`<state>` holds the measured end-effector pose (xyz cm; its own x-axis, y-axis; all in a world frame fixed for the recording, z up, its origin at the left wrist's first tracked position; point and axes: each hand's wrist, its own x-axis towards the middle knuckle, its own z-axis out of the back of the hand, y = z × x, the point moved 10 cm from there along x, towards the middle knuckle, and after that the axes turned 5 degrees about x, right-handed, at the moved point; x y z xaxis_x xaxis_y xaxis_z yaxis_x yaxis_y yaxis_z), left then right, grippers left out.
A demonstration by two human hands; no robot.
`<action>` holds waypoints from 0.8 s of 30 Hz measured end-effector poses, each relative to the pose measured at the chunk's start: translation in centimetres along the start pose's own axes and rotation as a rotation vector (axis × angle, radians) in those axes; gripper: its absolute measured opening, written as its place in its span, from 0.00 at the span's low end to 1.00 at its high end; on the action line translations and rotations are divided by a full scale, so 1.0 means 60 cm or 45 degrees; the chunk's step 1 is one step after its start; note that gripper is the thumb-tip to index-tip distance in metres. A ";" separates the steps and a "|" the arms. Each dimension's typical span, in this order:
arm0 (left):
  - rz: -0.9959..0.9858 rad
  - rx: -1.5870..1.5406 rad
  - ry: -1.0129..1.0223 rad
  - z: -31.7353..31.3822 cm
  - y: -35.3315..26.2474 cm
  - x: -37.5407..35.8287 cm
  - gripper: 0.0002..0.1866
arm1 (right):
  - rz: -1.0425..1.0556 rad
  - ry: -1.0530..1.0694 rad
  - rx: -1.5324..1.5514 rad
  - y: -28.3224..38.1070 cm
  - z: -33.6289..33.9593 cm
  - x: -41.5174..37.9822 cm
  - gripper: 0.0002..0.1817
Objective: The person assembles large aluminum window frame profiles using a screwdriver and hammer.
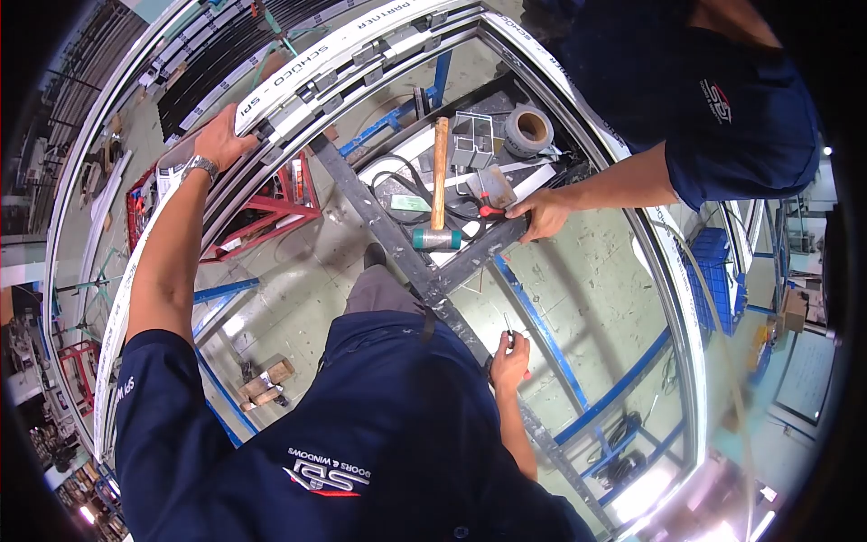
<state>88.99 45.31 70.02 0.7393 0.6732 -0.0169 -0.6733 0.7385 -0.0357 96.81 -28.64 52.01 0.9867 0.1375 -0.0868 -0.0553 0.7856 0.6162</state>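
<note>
My left hand, with a watch on its wrist, grips the edge of a large metal frame covered in printed white film. Pinched in my right hand is a small screwdriver, its thin shaft pointing up and its dark handle partly hidden by the fingers. This hand is beside a dark, scuffed support bar. Beyond it, a mallet with a wooden handle and green-faced head lies on the tool tray, near red-handled pliers.
A co-worker's hand rests on the support by the pliers. The tray also holds a tape roll and a wire holder. Blue bars cross below. Wooden blocks lie on the floor; a blue crate stands right.
</note>
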 end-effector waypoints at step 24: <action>-0.034 -0.007 -0.043 0.001 0.001 0.001 0.37 | -0.011 -0.007 -0.010 0.006 0.005 0.000 0.15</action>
<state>89.01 45.39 70.07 0.7559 0.6544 0.0178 -0.6534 0.7559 -0.0411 96.84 -28.56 52.46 0.9880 0.1272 -0.0877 -0.0479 0.7916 0.6091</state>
